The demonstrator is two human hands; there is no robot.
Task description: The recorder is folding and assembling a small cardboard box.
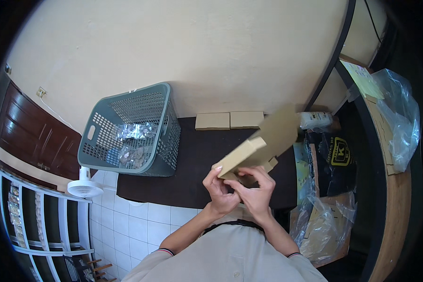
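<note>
We see a dark mat (192,160) on the white tile floor (141,221), its far edge against the wall. Grey basket (167,141) sits on the mat's left end, with shiny packets (134,131) inside. Two flat cardboard pieces (229,120) lie side by side along the far edge. Off the right edge: a black bag (336,164), clear plastic bags (322,225) with cardboard in them, and a curved wooden counter (395,207). White fan (84,187) stands on the tiles off the mat's left near corner, next to a white rack (37,221).

Nothing stands between our hands and the box.

Box (256,148) is flat brown cardboard, part folded, held above the mat's middle-right. Long axis runs from near-left up to far-right, and its open flap points far-right toward the wall.

Left hand (219,188) is curled closed on the box's near end, thumb on top. Right hand (257,188) is closed on the same end, fingers wrapped over the lower flaps.

Box underside and lower flaps are hidden behind our fingers. Packet contents are too small to make out.
</note>
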